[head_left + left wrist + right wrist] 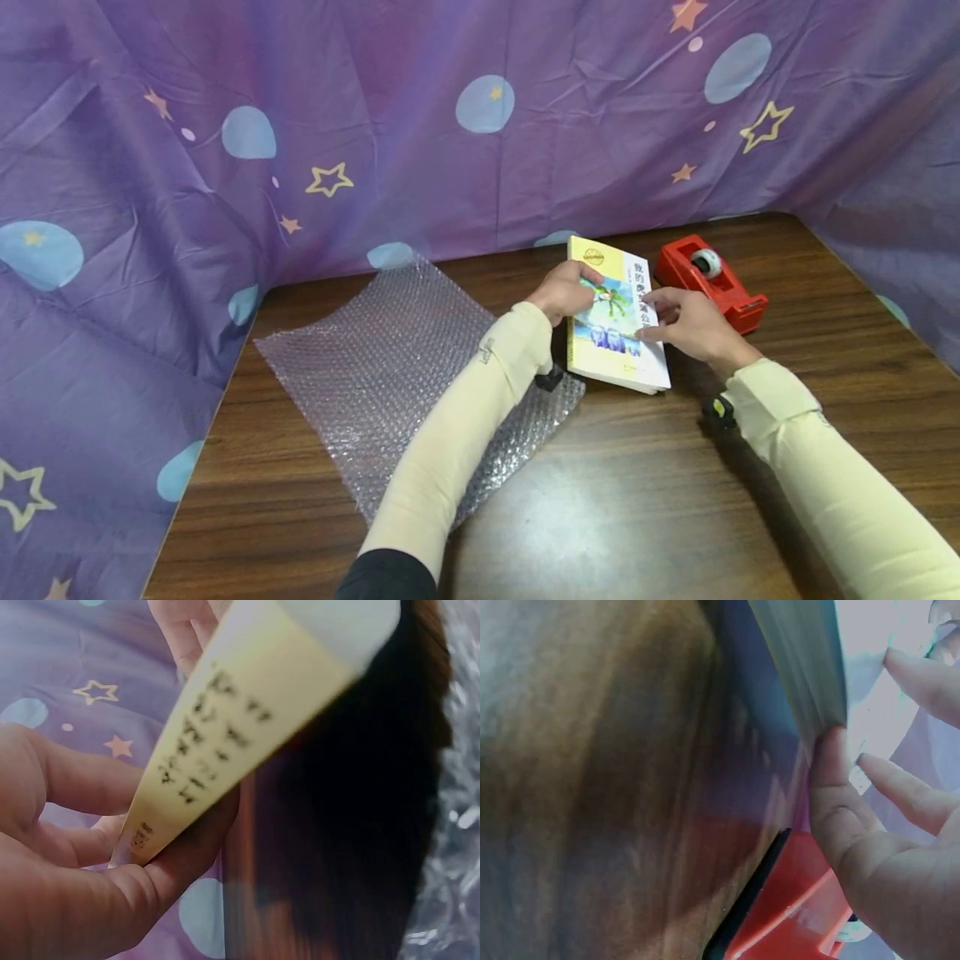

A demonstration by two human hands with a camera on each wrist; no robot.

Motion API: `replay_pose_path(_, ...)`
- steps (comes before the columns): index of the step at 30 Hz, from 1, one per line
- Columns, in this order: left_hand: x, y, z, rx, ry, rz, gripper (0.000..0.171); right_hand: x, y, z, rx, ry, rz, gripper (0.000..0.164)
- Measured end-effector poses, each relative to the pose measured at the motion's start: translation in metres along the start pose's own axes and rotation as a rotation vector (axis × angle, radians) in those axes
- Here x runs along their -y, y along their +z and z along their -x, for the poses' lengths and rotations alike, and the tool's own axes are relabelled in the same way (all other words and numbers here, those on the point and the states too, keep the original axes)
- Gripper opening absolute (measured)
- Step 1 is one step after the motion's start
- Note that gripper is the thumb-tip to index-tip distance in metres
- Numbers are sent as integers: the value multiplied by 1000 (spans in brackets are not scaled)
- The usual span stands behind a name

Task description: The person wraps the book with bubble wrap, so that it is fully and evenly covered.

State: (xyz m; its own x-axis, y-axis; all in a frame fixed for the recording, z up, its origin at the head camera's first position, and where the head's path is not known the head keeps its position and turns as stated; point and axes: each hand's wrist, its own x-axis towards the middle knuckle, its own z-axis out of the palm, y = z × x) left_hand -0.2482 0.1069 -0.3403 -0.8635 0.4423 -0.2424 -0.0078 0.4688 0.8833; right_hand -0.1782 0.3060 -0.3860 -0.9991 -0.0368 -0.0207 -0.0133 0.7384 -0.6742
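A paperback book [611,362] with a yellow, white and blue picture cover is held between both hands at the right of the table, its cover facing up in the head view. My left hand [562,292] grips it by the spine side, fingers over the cover. In the left wrist view the yellow spine [199,754] with dark lettering lies between thumb and fingers. My right hand [693,325] pinches the opposite side. The right wrist view has the thumb against the page edges [810,667] and fingertips on the cover.
Bubble wrap [375,367] spreads over the left half of the wooden table [600,500], partly behind the left forearm. A red tape dispenser [738,304] with a tape roll stands just beyond the right hand. A purple patterned cloth [420,108] hangs along the back.
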Motion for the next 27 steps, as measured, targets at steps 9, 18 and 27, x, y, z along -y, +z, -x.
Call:
replay_pose_path(9, -8, -18, 7, 50, 25, 203, 49, 5, 1, -2, -8, 56, -265, 59)
replay_pose_path(18, -8, -42, 15, 44, 50, 216, 46, 19, 7, -4, 101, 76, -575, 60)
replay_pose_path(27, 1, -58, 21, 41, 6, 149, 42, 38, 10, -12, 15, 33, -436, 66)
